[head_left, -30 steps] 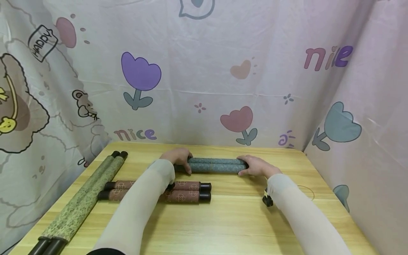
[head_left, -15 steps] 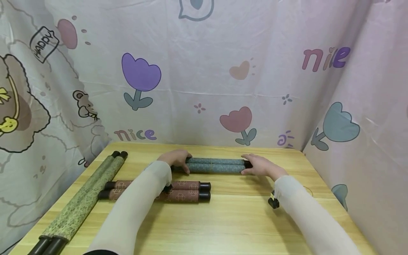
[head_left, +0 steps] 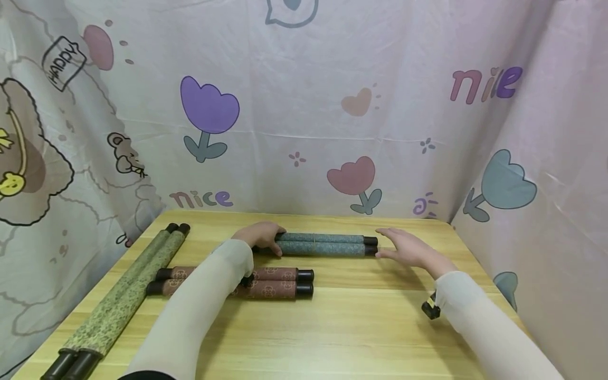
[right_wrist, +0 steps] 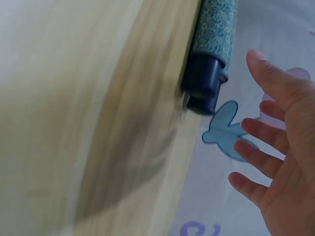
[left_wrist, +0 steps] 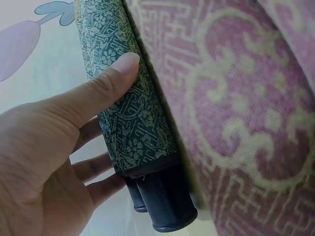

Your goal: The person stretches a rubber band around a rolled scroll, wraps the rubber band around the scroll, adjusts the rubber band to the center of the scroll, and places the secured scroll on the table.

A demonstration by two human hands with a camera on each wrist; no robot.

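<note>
A pair of blue patterned scrolls (head_left: 328,248) with black end knobs lies side by side near the back of the table, a thin band round their middle. My left hand (head_left: 260,236) grips their left end. In the left wrist view my thumb lies on the blue cloth (left_wrist: 133,123), with fingers behind it. My right hand (head_left: 413,248) is just off the right knobs, apart from them. Its fingers are spread and hold nothing in the right wrist view.
A brown patterned pair of scrolls (head_left: 275,288) lies in front of the blue pair, partly under my left forearm. A longer green pair (head_left: 125,290) slants along the table's left side. A printed curtain (head_left: 294,105) hangs behind the table (head_left: 332,338).
My right hand has let go of the right end of the blue scrolls and drawn away to the right, baring the black knobs. My left hand and the scrolls have shifted slightly left.
</note>
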